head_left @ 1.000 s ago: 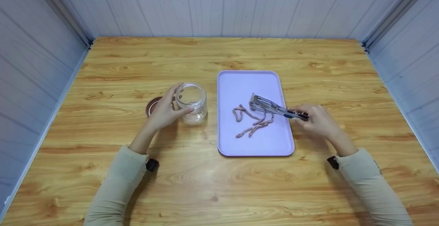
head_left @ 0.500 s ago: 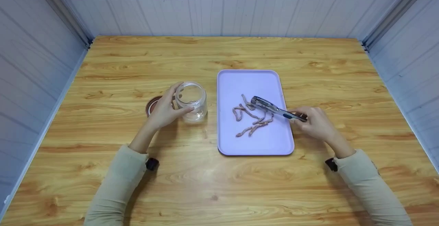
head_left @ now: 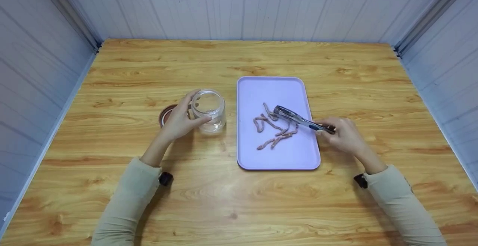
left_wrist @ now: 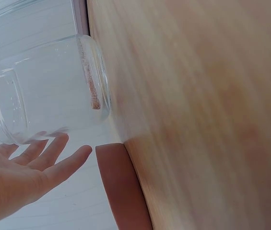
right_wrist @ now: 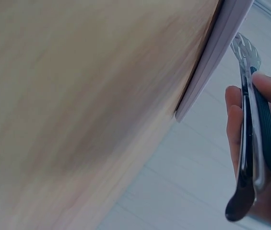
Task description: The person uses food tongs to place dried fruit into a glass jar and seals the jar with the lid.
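Observation:
My left hand [head_left: 182,118] grips a clear jar [head_left: 212,124] around its side, thumb in front and fingers behind. Upright and lidless, the jar stands left of a lilac tray [head_left: 257,160]. In the left wrist view, a brown strip [left_wrist: 91,81] shows through the glass near its base. My right hand [head_left: 343,134] holds metal tongs [head_left: 295,117] with dark grips, their arms close together. The slotted head overlaps the end of one thin, wavy brown strip [head_left: 266,108] on the tray. Several more strips [head_left: 281,137] lie tangled below and left of it.
A brown lid [head_left: 164,114] lies on the table left of the jar, partly behind my left hand. The wood-grain table [head_left: 239,201] is bounded by pale panel walls [head_left: 242,7] at the back and sides.
The tongs' arms have come closer together. The strip at their head has shifted left and lies flatter on the tray. My left hand and the jar have stayed in place.

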Motion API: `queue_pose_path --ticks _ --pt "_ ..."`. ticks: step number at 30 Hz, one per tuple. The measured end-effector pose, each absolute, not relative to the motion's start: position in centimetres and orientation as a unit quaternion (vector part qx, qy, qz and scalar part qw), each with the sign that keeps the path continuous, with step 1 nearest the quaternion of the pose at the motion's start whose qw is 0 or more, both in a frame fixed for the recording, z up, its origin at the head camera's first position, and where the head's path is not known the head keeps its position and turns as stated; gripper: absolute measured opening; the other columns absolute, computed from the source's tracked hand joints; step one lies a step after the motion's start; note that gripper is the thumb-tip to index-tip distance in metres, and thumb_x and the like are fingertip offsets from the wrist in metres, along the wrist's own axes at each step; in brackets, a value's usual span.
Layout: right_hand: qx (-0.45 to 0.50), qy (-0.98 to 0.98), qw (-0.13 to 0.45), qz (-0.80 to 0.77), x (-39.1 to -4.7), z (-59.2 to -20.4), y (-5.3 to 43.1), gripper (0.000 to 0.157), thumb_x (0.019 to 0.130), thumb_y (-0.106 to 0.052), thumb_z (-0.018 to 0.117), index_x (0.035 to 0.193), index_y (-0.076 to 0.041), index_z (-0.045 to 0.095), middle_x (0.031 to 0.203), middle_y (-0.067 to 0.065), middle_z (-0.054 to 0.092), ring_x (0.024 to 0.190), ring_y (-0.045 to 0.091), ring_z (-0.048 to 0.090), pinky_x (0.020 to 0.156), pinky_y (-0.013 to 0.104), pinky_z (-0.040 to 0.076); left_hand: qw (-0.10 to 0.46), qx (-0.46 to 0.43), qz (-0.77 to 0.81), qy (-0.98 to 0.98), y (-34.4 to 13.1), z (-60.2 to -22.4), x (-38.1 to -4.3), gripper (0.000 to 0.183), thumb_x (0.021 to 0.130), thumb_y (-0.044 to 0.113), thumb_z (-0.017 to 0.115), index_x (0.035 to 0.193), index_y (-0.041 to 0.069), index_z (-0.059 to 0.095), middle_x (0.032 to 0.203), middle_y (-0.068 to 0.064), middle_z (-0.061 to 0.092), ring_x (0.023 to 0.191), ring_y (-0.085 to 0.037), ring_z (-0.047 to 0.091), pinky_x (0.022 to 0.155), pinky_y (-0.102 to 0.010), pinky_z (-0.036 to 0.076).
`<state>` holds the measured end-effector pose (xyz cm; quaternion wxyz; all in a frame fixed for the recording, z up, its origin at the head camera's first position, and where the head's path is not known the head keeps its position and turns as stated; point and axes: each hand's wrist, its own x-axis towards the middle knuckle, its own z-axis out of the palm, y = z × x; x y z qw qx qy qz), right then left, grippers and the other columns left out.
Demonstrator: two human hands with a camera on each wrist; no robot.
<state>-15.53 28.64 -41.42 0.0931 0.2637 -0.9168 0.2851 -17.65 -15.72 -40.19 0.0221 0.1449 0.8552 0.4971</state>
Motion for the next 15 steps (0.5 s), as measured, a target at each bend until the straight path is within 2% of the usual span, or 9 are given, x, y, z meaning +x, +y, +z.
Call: queue_pose_path --ticks 8,15 --pt "0.251 -0.918 0.092 0.291 -15.7 -40.9 29.1 0.023 0.071 -0.003 0.070 0.094 -0.006 0.069 0.080 0.002 0.064 0.058 0.012 0.048 0.048 0.026 0.038 0.028 0.147 0.501 0.852 -14.8 -37.2 -16.1 0.076 0.077 0.018 0.070 0.136 0.000 0.025 0.132 -0.023 0.030 0.116 -0.042 0.033 0.092 -0.051 0.030" --pt "0.254 -0.918 0.095 0.290 -15.9 -39.9 29.5 0.022 0.073 -0.002 0.068 0.095 -0.005 0.069 0.079 0.001 0.063 0.057 0.011 0.048 0.047 0.023 0.038 0.025 0.157 0.504 0.849 -14.7 -36.9 -15.8 0.075 0.077 0.016 0.069 0.135 -0.002 0.025 0.131 -0.024 0.032 0.116 -0.042 0.032 0.093 -0.051 0.029"
